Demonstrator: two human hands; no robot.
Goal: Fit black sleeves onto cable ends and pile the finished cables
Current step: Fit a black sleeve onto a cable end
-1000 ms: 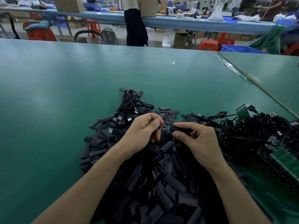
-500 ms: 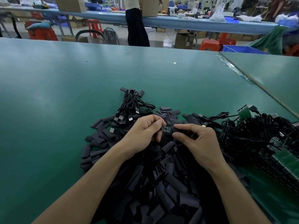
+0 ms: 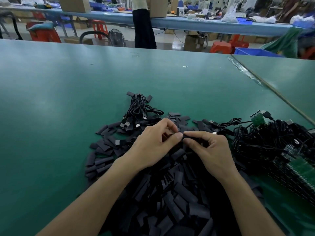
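Moved since half a second ago: both hands sit closer together, and the small green board end that showed between them is now covered.

- Left hand [image 3: 153, 143]: fingers curled, thumb and forefinger pinching the left end of the black sleeve [image 3: 192, 137]; the thumb tip touches the right forefinger.
- Right hand [image 3: 212, 151]: forefinger and thumb pinch the same sleeve along its length, the other fingers loosely curled below it. What is inside the sleeve cannot be told.
- Sleeve position: held just above the heap of loose black sleeves [image 3: 163, 193], which spreads under both forearms.
- Finished cables [image 3: 139, 109]: small bundle with USB plugs and sleeved ends, on the green table [image 3: 68, 99] beyond the left hand, touching the far edge of the heap.
- Unsleeved cables [image 3: 265, 142]: black tangle to the right of the right hand, with bare green circuit boards [image 3: 257, 119] at the ends.
- Background: a standing person [image 3: 144, 28] at a far bench, red stools [image 3: 220, 46], blue bin [image 3: 252, 52].
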